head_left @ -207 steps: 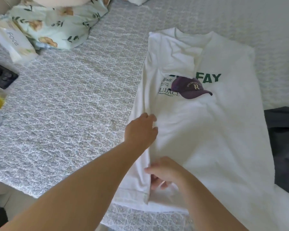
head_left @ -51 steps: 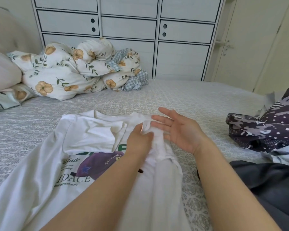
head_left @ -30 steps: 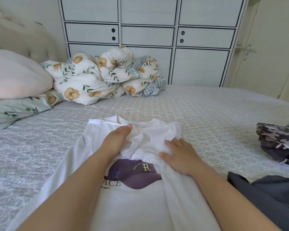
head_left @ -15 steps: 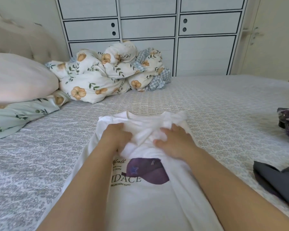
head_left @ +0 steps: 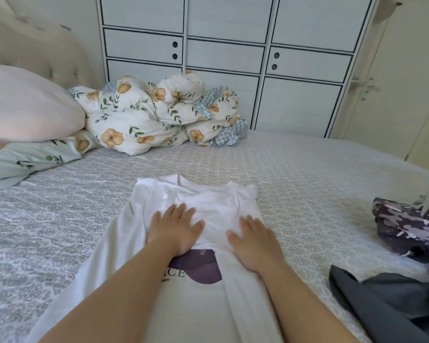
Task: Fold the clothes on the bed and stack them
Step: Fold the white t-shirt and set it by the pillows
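- The left hand [head_left: 175, 227] and right hand [head_left: 254, 240] lie flat, fingers spread, pressing the white T-shirt [head_left: 208, 209] below its collar and gripping nothing.
- A dark grey garment [head_left: 386, 308] and a camouflage garment [head_left: 411, 226] lie right of the shirt; bare bed cover [head_left: 47, 219] lies left.
- The shirt's long axis runs away from the person, collar farthest.

The white cotton-like T-shirt [head_left: 208, 206] looks soft and matt, its purple print [head_left: 203, 268] smoother. The grey bedspread [head_left: 60, 219] is textured cloth; the far white cabinet fronts [head_left: 223, 58] smooth.
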